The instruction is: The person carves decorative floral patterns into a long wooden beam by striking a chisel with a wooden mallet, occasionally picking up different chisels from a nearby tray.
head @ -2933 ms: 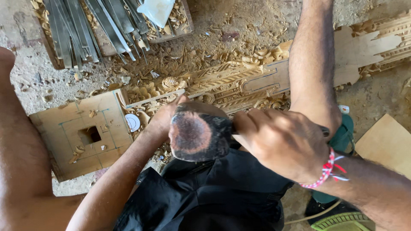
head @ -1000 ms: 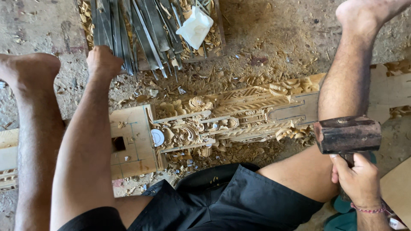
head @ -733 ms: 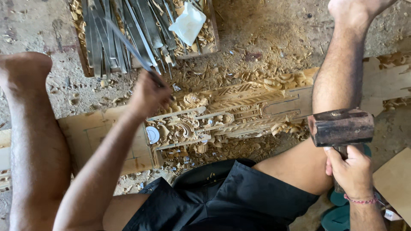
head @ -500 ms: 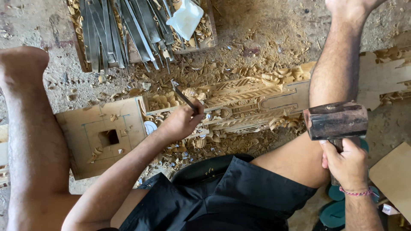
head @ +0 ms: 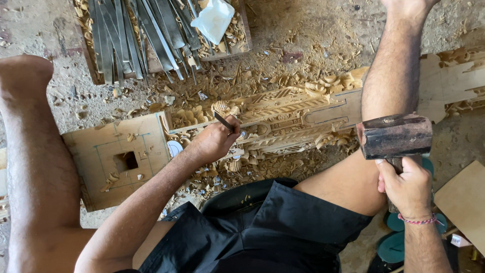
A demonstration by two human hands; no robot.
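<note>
Person sits on the floor (head: 313, 30), legs either side of a carved panel (head: 293, 114) that lies flat on it. Landmark: the panel.

Left hand (head: 214, 141) rests on the panel's near edge, left of its middle; its grip is wrapped tight round a chisel (head: 223, 121). Chisel blade slants up-left from the fist, its tip among the carved scrolls; the exact contact spot is too small to tell. Only a short dark stretch of the blade shows above the fingers.

Right hand (head: 406, 189) is off the panel, near side, past its right end; its grip is pressed round the handle of a mallet (head: 395, 135). The mallet's dark block head is up in the air, level with the panel's right end, apart from the wood and well apart from the chisel. Red thread band on that wrist.

Left of the panel, touching its end: a flat board (head: 113, 162) with a square hole and drawn lines. Beyond the panel, far side: a tray (head: 242, 30) packed with many spare chisels, a white plastic piece (head: 212, 20) lying on top. Wood shavings (head: 237, 169) are heaped along both long edges of the panel. Right leg (head: 391, 76) crosses over the panel's right part; left leg (head: 33, 151) lies beyond the board. Plain board (head: 465, 202) further right of the mallet hand.
</note>
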